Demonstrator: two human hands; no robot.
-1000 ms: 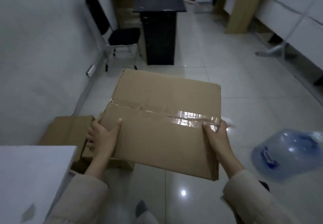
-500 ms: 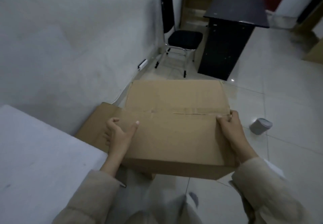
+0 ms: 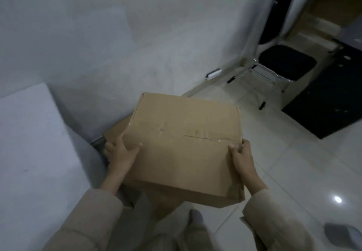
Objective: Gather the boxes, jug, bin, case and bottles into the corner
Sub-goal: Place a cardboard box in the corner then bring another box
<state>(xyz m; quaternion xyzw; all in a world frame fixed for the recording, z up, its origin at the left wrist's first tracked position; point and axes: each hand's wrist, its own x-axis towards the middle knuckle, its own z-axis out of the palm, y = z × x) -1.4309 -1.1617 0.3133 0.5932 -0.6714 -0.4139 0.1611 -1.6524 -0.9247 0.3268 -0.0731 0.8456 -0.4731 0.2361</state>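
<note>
A large brown cardboard box (image 3: 184, 145) is held off the floor, tilted, its broad top face toward the camera. A strip of clear tape runs along the seam on top, partly split near the right edge. Its corners look worn. A second cardboard box (image 3: 115, 131) lies on the floor below and to the left, against the wall, mostly hidden by the first. A small grey bin (image 3: 341, 236) sits on the tiled floor at the lower right, well apart from both boxes.

2 hands gripping a box

Left hand (image 3: 122, 150) and right hand (image 3: 242, 156) clasp opposite sides of the cardboard box (image 3: 184, 141), thumbs on top, arms outstretched.
</note>
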